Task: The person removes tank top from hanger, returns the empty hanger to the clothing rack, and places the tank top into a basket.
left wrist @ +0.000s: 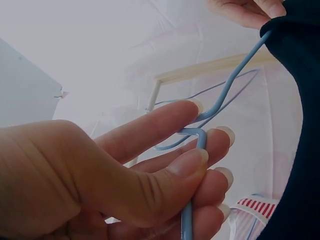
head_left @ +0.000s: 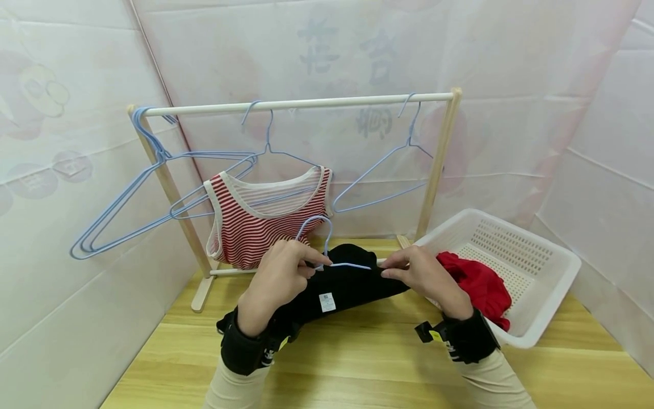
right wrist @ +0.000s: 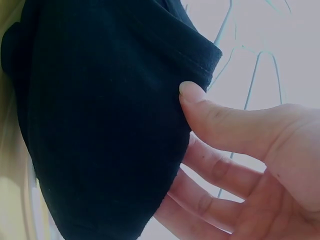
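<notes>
Two sleeved forearms with black wrist straps are seen nearest the lens, reaching forward over a wooden table. At far left, a bunch of empty blue hangers is hung from the end of a wooden rack, and a red-striped top is hung on another hanger just right of them. Below it, the neck of a blue hanger is pinched between thumb and curled fingers of the left hand. A black garment is draped over that hanger's arm, above the table between the two hands. Its edge is gripped between thumb and fingers of the right hand. Further right, a white basket is seen tilted, with a red garment lying inside.
</notes>
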